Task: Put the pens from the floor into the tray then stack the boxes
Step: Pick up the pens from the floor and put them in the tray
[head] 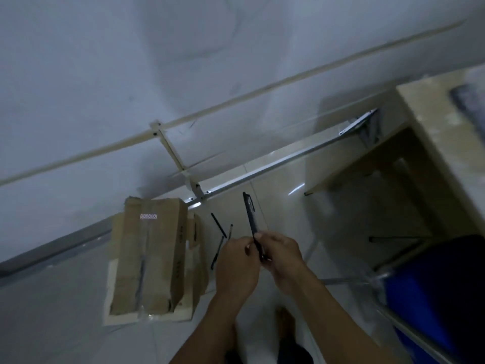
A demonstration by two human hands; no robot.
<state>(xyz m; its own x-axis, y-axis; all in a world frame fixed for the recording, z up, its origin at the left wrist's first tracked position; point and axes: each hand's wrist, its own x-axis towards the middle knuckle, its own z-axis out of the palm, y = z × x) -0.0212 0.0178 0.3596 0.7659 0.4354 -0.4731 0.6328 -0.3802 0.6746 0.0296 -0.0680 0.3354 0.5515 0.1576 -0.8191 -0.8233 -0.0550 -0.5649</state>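
Note:
My right hand (282,254) grips a bundle of black pens (250,218) that points up and away from me. Touching the bundle's lower end are the fingers of my left hand (237,264). Three more black pens (219,229) lie on the pale tiled floor just beyond my left hand. Left of them stands a brown cardboard box (148,256) on top of a flatter pale box (111,274), with another cardboard piece (195,248) tucked against its right side. No tray can be made out in this view.
A light wooden desk (430,143) with a metal frame stands at the right. A blue chair seat (430,306) sits at the lower right. A grey wall (131,74) with cable trunking fills the top. My foot (286,327) rests on the floor below my hands.

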